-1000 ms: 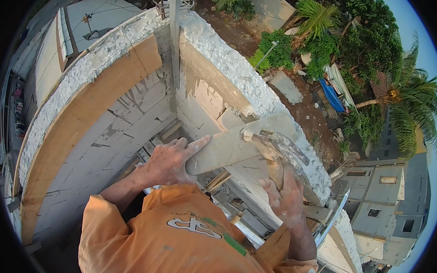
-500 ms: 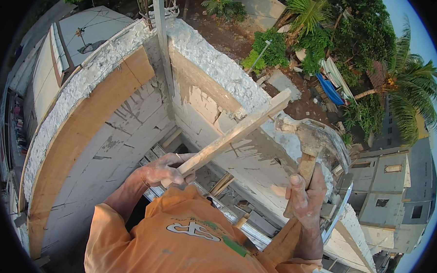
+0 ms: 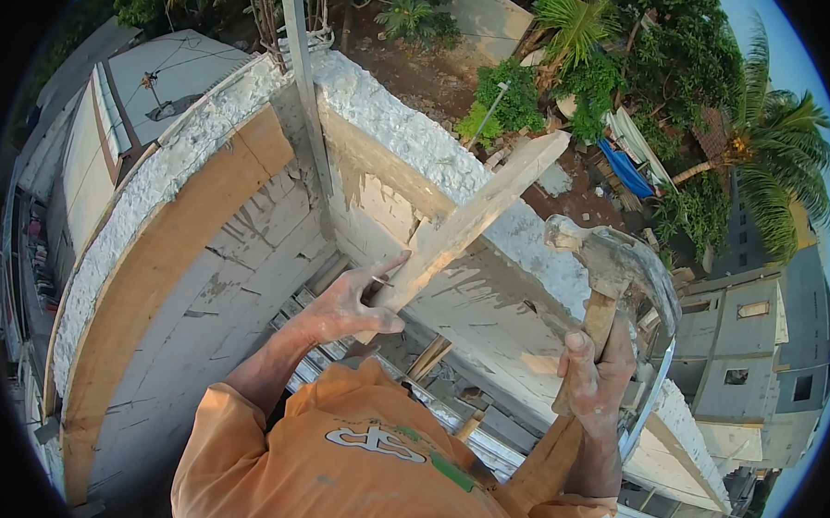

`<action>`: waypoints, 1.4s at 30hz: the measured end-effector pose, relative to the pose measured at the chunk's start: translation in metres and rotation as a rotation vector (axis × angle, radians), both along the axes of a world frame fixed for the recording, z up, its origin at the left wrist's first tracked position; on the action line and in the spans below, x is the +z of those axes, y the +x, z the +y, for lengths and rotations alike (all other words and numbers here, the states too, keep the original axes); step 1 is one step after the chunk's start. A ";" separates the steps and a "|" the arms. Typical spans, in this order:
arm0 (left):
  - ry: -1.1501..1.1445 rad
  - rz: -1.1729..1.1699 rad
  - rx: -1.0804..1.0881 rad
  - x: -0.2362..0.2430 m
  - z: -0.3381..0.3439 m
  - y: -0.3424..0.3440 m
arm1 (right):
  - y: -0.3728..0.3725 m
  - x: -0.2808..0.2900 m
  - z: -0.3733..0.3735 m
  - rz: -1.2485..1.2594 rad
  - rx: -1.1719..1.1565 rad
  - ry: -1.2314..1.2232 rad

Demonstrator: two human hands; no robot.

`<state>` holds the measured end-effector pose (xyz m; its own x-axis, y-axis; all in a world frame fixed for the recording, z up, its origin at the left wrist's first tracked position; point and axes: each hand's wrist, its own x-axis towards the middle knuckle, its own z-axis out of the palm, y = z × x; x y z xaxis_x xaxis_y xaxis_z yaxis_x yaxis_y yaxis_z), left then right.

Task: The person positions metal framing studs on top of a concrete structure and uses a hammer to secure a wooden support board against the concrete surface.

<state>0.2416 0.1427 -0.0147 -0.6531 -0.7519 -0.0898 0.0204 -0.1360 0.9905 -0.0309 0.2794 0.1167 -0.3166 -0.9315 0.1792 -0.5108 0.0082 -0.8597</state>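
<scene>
My left hand [image 3: 350, 304] grips the lower end of a long pale wooden board [image 3: 477, 217], which slants up and to the right over the rough white top of a concrete wall [image 3: 411, 143]. My right hand [image 3: 595, 369] is closed around the wooden handle of a claw hammer [image 3: 609, 263], whose cement-crusted head is raised just right of the board, above the wall's top. Both hands are dusty. My orange shirt fills the lower middle.
The walls meet at a corner with a grey upright post [image 3: 304, 78]. A curved wooden form board [image 3: 145, 284] lines the left wall. Planks and rubble lie in the pit below. Far down are palms, a blue tarp [image 3: 627, 168] and neighbouring buildings.
The board was flat under both hands; my left hand has since tilted it up and holds its end. My right hand has taken the hammer and raised it.
</scene>
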 end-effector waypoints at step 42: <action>-0.444 -0.579 -0.095 0.033 -0.016 -0.043 | 0.018 0.021 -0.012 0.787 0.397 -0.037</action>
